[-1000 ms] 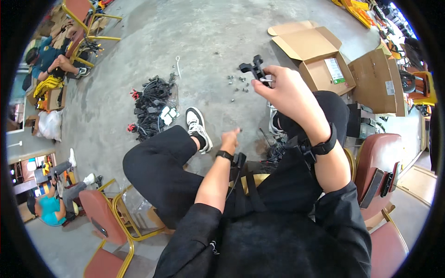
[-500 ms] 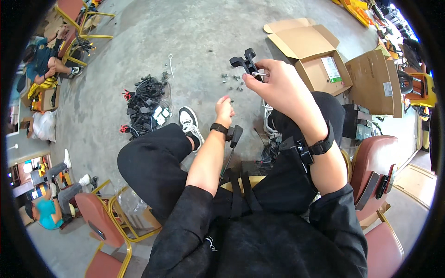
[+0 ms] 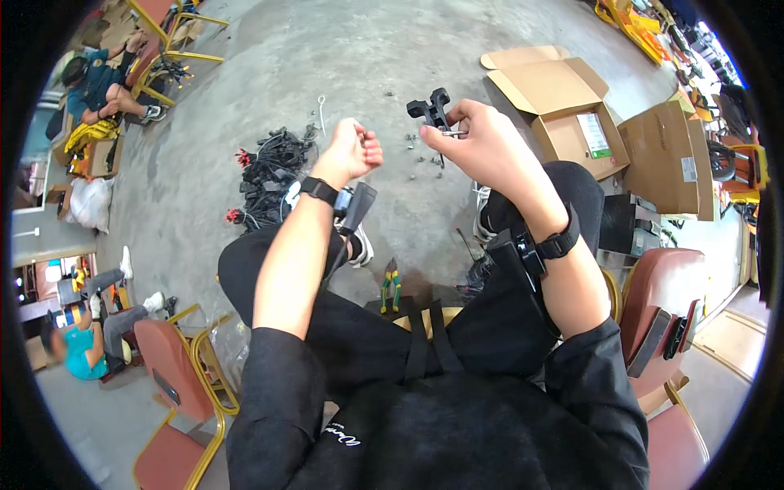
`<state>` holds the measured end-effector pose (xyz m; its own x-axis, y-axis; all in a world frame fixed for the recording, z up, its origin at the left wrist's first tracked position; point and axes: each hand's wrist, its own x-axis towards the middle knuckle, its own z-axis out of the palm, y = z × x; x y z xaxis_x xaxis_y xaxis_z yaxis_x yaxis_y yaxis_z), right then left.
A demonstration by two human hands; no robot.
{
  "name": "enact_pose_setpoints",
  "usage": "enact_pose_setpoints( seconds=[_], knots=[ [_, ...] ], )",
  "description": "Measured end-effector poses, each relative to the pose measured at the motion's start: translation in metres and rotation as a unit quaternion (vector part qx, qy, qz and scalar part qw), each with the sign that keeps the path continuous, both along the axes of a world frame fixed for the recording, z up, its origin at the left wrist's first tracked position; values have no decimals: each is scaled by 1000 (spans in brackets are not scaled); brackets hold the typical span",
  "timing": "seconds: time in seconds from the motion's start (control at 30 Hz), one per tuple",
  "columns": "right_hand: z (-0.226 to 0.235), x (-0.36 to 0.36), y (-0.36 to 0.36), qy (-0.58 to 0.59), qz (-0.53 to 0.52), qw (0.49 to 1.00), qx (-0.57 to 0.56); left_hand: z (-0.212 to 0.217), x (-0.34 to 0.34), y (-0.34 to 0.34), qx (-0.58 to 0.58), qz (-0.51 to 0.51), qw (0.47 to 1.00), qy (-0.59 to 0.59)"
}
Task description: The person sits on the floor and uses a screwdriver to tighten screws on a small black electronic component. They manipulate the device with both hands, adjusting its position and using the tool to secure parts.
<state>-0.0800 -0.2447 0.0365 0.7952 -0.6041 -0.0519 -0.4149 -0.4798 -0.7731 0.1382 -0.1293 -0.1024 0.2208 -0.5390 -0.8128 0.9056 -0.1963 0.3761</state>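
Your right hand (image 3: 482, 147) is pinching a black plastic part (image 3: 431, 110), half hidden | left hand (image 3: 353, 151) is curling closed, contents unclear.

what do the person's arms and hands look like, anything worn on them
Both hands, left hand and right hand, are bare. Black sleeves are pushed up above the elbows. Each wrist has a black strap: left strap and right strap, each carrying a small black device.

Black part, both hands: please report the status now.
Right hand grips black part with a small screw. Left hand closed, raised beside it, contents unclear. Nothing between the hands.
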Motion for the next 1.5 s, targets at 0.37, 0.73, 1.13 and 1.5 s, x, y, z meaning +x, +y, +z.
enact_pose_setpoints(
  seconds=[0.37, 0.73, 1.13, 1.5],
  knots=[
    [6, 9, 20, -58, 70, 995, -43, 134, -41, 55, -264, -30, 964, -29],
    [11, -9, 32, -173, 344, 923, -21, 151, -39, 80, -189, -160, 927, -283],
    [7, -11, 46, -184, 403, 884, -149, 161, -59, 94, -270, -337, 816, -385],
    [5, -14, 51, -188, 378, 898, -126, 169, -69, 99, -245, -313, 810, -432]
  ],
)
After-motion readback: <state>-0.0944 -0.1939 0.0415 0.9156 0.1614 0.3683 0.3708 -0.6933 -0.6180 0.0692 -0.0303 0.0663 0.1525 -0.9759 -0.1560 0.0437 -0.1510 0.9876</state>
